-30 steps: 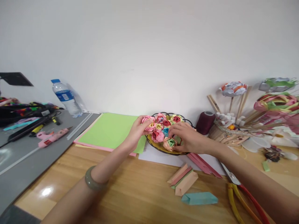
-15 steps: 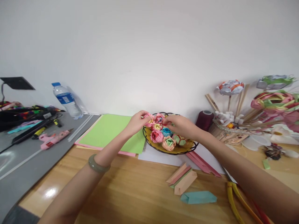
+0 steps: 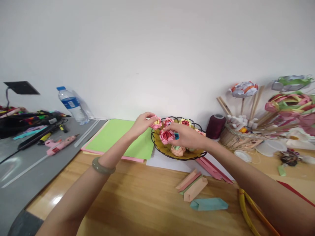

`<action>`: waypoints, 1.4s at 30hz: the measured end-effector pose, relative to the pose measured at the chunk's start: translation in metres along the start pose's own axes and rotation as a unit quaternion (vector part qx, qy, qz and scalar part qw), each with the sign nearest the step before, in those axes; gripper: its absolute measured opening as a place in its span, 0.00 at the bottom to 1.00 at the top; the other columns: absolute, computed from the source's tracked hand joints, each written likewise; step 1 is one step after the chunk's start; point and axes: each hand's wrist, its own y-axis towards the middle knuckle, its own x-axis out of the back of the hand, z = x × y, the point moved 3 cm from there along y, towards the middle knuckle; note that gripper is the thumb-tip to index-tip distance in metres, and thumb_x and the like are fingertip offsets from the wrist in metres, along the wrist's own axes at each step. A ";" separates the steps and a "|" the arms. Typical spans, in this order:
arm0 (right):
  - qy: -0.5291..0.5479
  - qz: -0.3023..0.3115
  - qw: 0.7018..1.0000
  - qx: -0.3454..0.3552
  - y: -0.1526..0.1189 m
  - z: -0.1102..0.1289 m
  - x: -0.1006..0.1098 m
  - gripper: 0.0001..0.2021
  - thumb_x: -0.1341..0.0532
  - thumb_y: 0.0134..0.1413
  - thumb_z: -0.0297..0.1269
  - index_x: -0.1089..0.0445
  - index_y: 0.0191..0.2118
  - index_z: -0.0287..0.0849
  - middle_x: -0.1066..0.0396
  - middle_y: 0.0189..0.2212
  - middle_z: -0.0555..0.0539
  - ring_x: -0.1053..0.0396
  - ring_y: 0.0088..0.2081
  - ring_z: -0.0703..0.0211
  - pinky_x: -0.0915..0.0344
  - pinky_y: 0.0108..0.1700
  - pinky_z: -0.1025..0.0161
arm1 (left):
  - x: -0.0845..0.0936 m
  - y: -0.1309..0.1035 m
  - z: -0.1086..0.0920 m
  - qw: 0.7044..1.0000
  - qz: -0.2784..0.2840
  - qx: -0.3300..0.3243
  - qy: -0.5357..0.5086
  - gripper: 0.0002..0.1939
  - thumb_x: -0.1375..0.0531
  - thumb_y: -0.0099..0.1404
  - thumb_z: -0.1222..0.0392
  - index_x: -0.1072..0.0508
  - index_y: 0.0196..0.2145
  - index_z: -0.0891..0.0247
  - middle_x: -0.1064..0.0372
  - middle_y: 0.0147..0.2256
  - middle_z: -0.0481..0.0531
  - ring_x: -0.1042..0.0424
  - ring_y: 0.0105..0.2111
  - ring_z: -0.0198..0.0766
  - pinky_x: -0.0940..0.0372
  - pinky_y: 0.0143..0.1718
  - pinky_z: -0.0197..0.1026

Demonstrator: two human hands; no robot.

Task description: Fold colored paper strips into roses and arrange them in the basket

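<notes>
A wooden table (image 3: 123,196) spreads before me; green sheets (image 3: 119,135) lie at nine o'clock from the basket (image 3: 161,149), which looks widest from nine to three. The right hand (image 3: 188,135) hides its middle; a maroon spool (image 3: 216,127) stands between two and three. That hand, nearly closed, pinches a deep-pink flower (image 3: 166,137) over the basket, bloom facing up; the left hand (image 3: 144,124), barely parted, grips a pink-yellow flower (image 3: 156,122) at ten o'clock.

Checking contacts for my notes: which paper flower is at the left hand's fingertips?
The pink-and-yellow flower, leftmost of all; the others sit farther right.
</notes>
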 end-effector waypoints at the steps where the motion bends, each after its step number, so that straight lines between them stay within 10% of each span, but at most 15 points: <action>1: 0.026 -0.011 1.000 -0.006 -0.002 -0.001 0.005 0.16 0.40 0.44 0.32 0.32 0.44 0.42 0.30 0.44 0.45 0.33 0.44 0.55 0.38 0.47 0.58 | 0.001 -0.001 -0.001 1.000 0.008 -0.002 -0.001 0.21 0.45 0.58 0.47 0.32 0.41 0.68 0.32 0.43 0.59 0.32 0.39 0.41 0.38 0.38 0.41; 11: 0.256 -0.046 0.960 -0.104 -0.028 -0.020 0.033 0.19 0.39 0.45 0.41 0.35 0.45 0.41 0.29 0.42 0.43 0.31 0.44 0.54 0.34 0.46 0.56 | -0.024 -0.014 -0.014 0.948 0.269 -0.085 0.147 0.15 0.47 0.60 0.53 0.30 0.41 0.64 0.30 0.39 0.53 0.32 0.35 0.38 0.39 0.35 0.37; 21: 0.153 0.061 0.985 -0.047 -0.014 -0.001 -0.008 0.16 0.41 0.47 0.37 0.35 0.44 0.40 0.29 0.29 0.49 0.31 0.30 0.60 0.37 0.30 0.64 | -0.025 -0.003 -0.023 0.915 0.315 -0.110 0.225 0.12 0.50 0.59 0.60 0.30 0.36 0.65 0.32 0.33 0.51 0.34 0.30 0.37 0.42 0.30 0.37; 42: -0.101 0.138 0.985 -0.001 -0.013 0.022 0.003 0.13 0.42 0.47 0.36 0.32 0.41 0.40 0.28 0.31 0.45 0.33 0.29 0.57 0.43 0.28 0.64 | -0.036 0.001 -0.031 0.890 0.296 -0.120 0.326 0.07 0.47 0.55 0.66 0.29 0.27 0.61 0.29 0.29 0.52 0.32 0.29 0.41 0.43 0.32 0.39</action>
